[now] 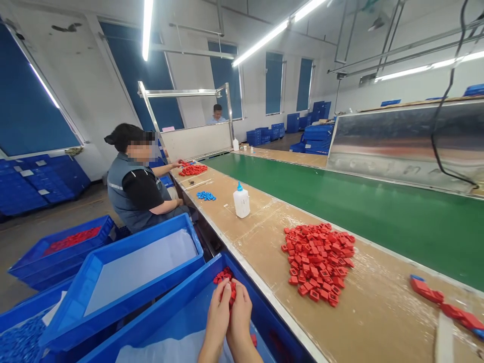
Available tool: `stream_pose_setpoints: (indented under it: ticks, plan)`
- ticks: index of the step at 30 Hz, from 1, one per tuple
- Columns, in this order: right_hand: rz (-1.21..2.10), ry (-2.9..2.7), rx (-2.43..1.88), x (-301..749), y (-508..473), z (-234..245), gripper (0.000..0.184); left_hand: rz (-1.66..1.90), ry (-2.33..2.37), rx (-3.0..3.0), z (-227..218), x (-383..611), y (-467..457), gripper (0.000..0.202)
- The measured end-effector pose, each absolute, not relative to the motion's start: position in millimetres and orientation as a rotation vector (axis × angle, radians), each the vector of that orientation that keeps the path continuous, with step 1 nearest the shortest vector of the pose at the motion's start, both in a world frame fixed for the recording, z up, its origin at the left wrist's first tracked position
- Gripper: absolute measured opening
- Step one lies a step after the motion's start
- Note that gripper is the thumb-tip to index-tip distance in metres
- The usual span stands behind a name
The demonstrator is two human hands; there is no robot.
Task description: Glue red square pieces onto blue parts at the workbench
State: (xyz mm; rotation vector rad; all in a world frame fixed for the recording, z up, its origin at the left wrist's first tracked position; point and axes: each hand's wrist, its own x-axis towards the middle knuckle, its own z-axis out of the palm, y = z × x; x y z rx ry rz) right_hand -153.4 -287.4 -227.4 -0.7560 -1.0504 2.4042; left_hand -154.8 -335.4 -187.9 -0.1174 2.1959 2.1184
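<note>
While we press our left hand (pixel 218 315) and right hand (pixel 240 317) together on a few red plastic pieces (pixel 227 288) over the near blue tray (pixel 151 313), a large heap of red pieces (pixel 317 262) is left on the cardboard-topped bench (pixel 260 237) to our right

Person's own hands and arms, two of each, bare.

Left hand (pixel 219 310): sitting just left of 6 o'clock in the head view, back turned up toward the camera, fingers (pixel 224 292) curling forward and inward.

Right hand (pixel 240 312): sitting just right of 6 o'clock, pressing close beside the left hand, its fingers bending the same way.

Grip: both hands are closing inward together.

Left forearm (pixel 209 350) and right forearm (pixel 247 350): rising from the bottom edge, angling toward 12 o'clock, narrowing together at the wrists, showing no sleeve.
</note>
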Motion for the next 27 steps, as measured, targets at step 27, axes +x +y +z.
stream_pose_setpoints:
  ticks: [27]
  plan:
    - [1.283,-1.485,-0.558,-100,-108,-127,0.033,2.062,2.439,1.026,-167,-227,-133,0.029]
